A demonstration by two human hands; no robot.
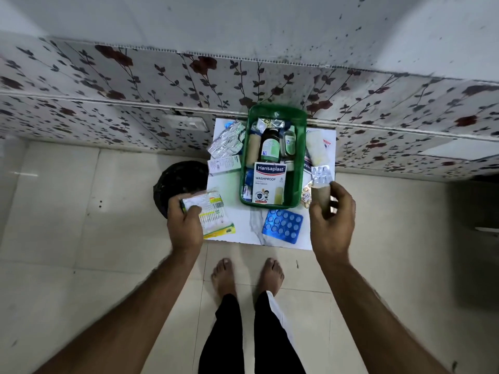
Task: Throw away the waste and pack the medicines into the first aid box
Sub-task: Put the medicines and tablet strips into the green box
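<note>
A green first aid box [301,157] stands open on a small white table [243,228], holding bottles and a Hansaplast carton [268,184]. My left hand [185,222] grips a green and yellow medicine pack [213,214] at the table's left front corner. To the right of the box, my right hand [332,220] pinches a silver blister strip [321,175] between its fingertips. A blue blister pack [282,226] lies flat just in front of the box. Silver foil strips [225,141] and a small white carton [223,165] rest left of the box.
A black waste bin [178,182] stands on the tiled floor left of the table, partly hidden by it. A floral-patterned wall [135,85] runs behind. More packets [320,147] lie right of the box. My bare feet [247,276] are in front of the table.
</note>
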